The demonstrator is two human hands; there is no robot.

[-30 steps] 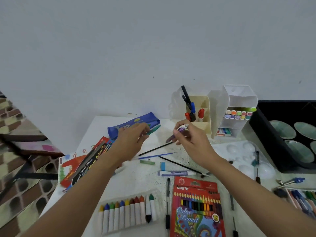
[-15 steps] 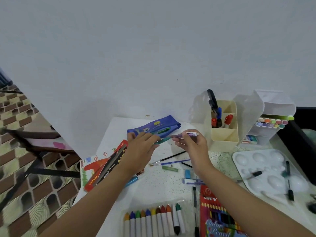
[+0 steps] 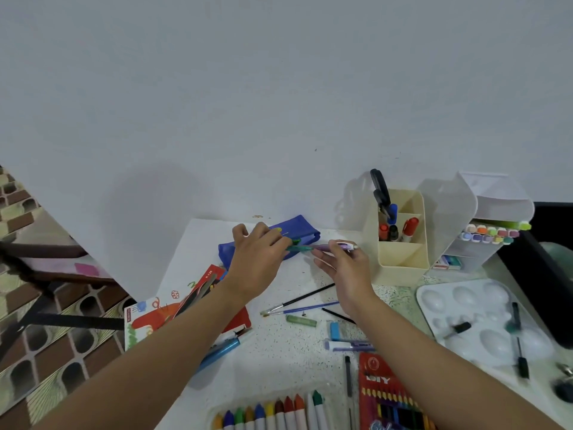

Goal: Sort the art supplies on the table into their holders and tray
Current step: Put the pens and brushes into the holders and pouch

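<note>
Left hand (image 3: 257, 259): one green pen (image 3: 299, 248); right hand (image 3: 344, 268): one purple pen (image 3: 333, 247).

The bottom edge cuts off the crayons (image 3: 279, 412) and the pencil box (image 3: 381, 395). The left hand (image 3: 257, 259) hides part of the pouch (image 3: 305, 235) and one end of the green pen (image 3: 299, 248).

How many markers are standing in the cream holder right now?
4. A blue marker stands at the back beside the scissors; an orange marker, a black marker and a red marker stand side by side before it. The cream holder may hide shorter ones.
</note>
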